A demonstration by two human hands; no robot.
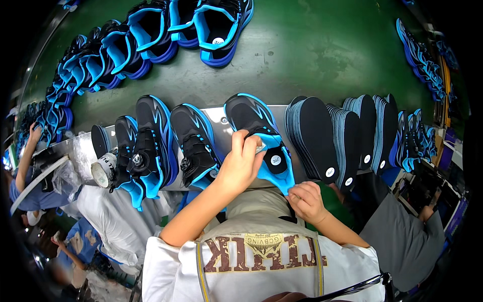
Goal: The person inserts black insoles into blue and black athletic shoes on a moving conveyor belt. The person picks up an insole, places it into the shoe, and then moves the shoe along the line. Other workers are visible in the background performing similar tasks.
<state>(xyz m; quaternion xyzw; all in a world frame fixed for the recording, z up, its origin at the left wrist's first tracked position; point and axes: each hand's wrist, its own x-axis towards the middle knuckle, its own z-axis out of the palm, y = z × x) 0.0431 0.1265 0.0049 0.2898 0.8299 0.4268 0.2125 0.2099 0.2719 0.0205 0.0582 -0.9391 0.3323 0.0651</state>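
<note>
A black sneaker with a bright blue lining lies in front of me, toe pointing away, its opening toward me. My left hand is closed on the tongue side of that opening; a small pale bit shows at its fingertips, too small to name. My right hand pinches the blue heel tab. Inside the shoe sits a dark insole with a round white label. Left of it stand more black-and-blue sneakers, some with a dial on the tongue. Stacks of black insoles lie just to the right.
A metal ledge borders the green work surface. Rows of sneakers fill the far left, with others at the far right. A tape roll lies at the left. Other people's arms show at the sides.
</note>
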